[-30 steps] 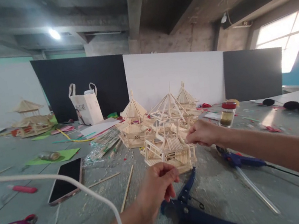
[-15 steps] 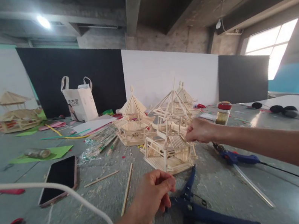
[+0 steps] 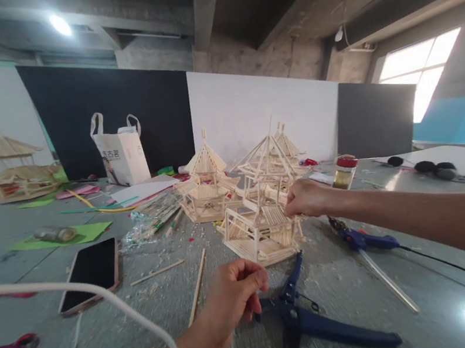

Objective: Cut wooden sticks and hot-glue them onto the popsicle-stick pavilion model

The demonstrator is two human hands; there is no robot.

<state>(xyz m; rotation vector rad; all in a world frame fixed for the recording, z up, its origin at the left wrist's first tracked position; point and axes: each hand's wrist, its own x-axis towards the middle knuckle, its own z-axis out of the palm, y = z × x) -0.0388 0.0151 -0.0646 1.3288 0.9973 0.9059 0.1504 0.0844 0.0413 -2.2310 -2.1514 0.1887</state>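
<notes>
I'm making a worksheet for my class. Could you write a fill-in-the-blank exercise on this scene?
1. With the right hand by the stick model and the left hand nearer the camera, the glue gun lies nearer the ____ one.
2. The upright jar has a ____ lid.
3. The clear bottle lies on ____ paper.

Missing words: right; red; green.
</notes>
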